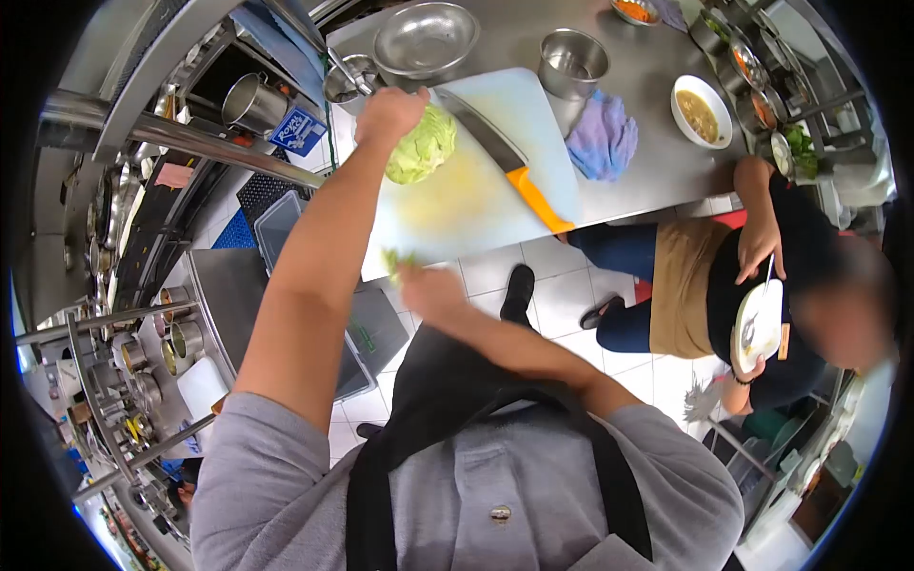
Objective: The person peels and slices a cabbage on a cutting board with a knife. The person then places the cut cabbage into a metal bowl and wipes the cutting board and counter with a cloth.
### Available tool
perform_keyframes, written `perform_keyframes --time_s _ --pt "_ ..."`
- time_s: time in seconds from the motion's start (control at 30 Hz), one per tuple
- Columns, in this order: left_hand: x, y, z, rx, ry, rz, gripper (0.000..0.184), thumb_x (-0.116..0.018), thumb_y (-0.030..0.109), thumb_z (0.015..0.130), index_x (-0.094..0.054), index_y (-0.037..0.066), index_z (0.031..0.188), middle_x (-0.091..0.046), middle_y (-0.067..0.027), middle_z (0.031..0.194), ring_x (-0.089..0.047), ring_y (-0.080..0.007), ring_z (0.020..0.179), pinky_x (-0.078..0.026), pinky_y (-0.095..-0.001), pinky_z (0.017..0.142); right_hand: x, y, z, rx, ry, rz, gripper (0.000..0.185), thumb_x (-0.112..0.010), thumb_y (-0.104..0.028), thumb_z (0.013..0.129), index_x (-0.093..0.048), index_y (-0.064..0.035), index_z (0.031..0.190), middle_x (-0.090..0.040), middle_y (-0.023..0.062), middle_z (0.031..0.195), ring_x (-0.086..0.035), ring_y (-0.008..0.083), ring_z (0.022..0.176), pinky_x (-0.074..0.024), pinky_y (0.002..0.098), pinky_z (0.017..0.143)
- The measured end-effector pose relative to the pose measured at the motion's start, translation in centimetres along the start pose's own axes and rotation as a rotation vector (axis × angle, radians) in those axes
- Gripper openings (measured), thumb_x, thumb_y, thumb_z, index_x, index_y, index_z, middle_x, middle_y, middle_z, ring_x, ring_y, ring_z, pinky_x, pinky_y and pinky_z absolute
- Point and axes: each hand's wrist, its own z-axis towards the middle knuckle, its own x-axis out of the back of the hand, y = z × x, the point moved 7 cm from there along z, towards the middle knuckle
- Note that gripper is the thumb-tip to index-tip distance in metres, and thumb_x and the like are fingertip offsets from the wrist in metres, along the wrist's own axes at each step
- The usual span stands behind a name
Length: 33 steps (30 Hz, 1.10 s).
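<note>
My left hand (388,116) is closed over the upper left side of a pale green head of lettuce (424,150), which rests on the white cutting board (495,224). My right hand (433,293), slightly blurred, is just off the board's near edge and pinches a small torn piece of green leaf (395,264). To the right of the lettuce lies a large knife (519,176) with a yellow handle, its blade pointing away from me and its handle end at the near right corner. Wet yellowish patches mark the board.
Behind the board stand a wide metal bowl (426,38), a metal pot (573,63) and a small metal container (354,76). A blue-purple cloth (603,136) and a white bowl of soup (702,111) sit rightward. At right a co-worker (695,276) holds a white dish (759,328).
</note>
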Motion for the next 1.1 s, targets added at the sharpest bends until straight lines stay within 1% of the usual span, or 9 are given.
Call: perform_keyframes --time_s 0.03,0.17,0.27,0.37,0.5,0.57,0.87,0.97,1.1 --pt "1.1 0.5 -0.9 -0.022 -0.014 -0.061 0.067 -0.052 0.063 0.094 -0.071 0.009 0.129 -0.064 -0.0176 0.140 -0.060 -0.0351 0.130 -0.044 -0.0425 0.112 -2.0 -1.8 -0.9 -0.067 -0.383 0.098 0.040 -0.059 -0.025 0.095 -0.061 -0.0077 0.130 -0.074 0.0167 0.088 -0.074 0.0377 0.077 -0.0579 0.0524 0.067" --pt "1.8 0.6 -3.0 -0.134 0.014 -0.167 0.069 -0.054 0.065 0.093 -0.071 0.009 0.130 -0.063 -0.0193 0.141 -0.060 -0.0356 0.130 -0.046 -0.0423 0.111 -1.8 -3.4 -1.6 -0.057 -0.506 0.324 0.061 -0.068 -0.028 0.092 -0.053 -0.0216 0.151 -0.065 0.0274 0.121 -0.067 0.0394 0.108 -0.0530 0.0523 0.092" --pt "1.9 1.4 -6.7 -0.242 0.113 -0.116 0.070 -0.060 0.070 0.089 -0.069 0.016 0.134 -0.057 -0.0220 0.146 -0.056 -0.0392 0.134 -0.046 -0.0501 0.110 -2.8 -4.2 0.4 -0.002 -0.418 0.281 0.060 -0.072 -0.027 0.092 -0.054 -0.0162 0.148 -0.062 0.0276 0.124 -0.062 0.0404 0.115 -0.0516 0.0510 0.095" --pt "1.0 3.1 -10.6 -0.361 0.150 -0.101 0.069 -0.071 0.064 0.081 -0.070 0.019 0.132 -0.052 -0.0212 0.149 -0.045 -0.0473 0.139 -0.037 -0.0692 0.109 -6.4 -6.3 1.6 0.118 -0.064 0.951 0.056 -0.069 -0.016 0.090 -0.055 -0.0084 0.144 -0.062 0.0298 0.128 -0.056 0.0442 0.125 -0.0503 0.0492 0.100" --pt "1.4 0.9 -13.0 -0.423 0.113 -0.285 0.079 -0.074 0.055 0.083 -0.056 0.014 0.149 -0.032 -0.0264 0.163 -0.028 -0.0546 0.149 -0.025 -0.0740 0.115 -12.6 -13.3 3.3 -0.671 -0.572 1.570 0.055 -0.065 -0.007 0.087 -0.054 -0.0052 0.141 -0.065 0.0322 0.126 -0.063 0.0486 0.117 -0.0516 0.0503 0.101" --pt "2.3 0.0 -14.1 -0.472 0.099 -0.306 0.072 -0.073 0.053 0.086 -0.059 0.014 0.145 -0.032 -0.0253 0.162 -0.027 -0.0538 0.149 -0.023 -0.0746 0.115 -13.3 -14.9 7.1 -0.344 -0.444 0.306 0.059 -0.065 -0.013 0.091 -0.047 -0.0014 0.146 -0.068 0.0294 0.122 -0.069 0.0451 0.111 -0.0531 0.0495 0.097" --pt "2.6 -1.3 -16.3 -0.421 0.157 -0.314 0.062 -0.071 0.040 0.085 -0.063 0.015 0.141 -0.036 -0.0228 0.160 -0.028 -0.0531 0.148 -0.023 -0.0788 0.112 -18.2 -26.6 13.3 -0.106 -0.324 0.358 0.048 -0.061 -0.011 0.091 -0.059 -0.0060 0.139 -0.070 0.0308 0.114 -0.068 0.0477 0.108 -0.0529 0.0498 0.095" --pt "2.0 -0.1 -14.5 -0.225 0.798 -0.319 0.023 -0.069 0.032 0.076 -0.078 0.021 0.095 -0.062 -0.0115 0.122 -0.049 -0.0426 0.129 -0.044 -0.0718 0.094 -21.5 -27.5 11.2 -0.006 -0.434 0.270 0.047 -0.061 -0.009 0.092 -0.061 -0.0094 0.139 -0.071 0.0273 0.116 -0.068 0.0456 0.108 -0.0530 0.0489 0.095" --pt "5.5 -3.5 -15.9 -0.473 0.241 -0.352 0.022 -0.071 0.031 0.078 -0.081 0.021 0.095 -0.065 -0.0072 0.123 -0.047 -0.0412 0.136 -0.048 -0.0649 0.089 -23.8 -32.0 7.2 0.199 -0.578 0.514 0.046 -0.061 -0.008 0.092 -0.063 -0.0126 0.138 -0.068 0.0250 0.127 -0.065 0.0417 0.118 -0.0512 0.0455 0.101"
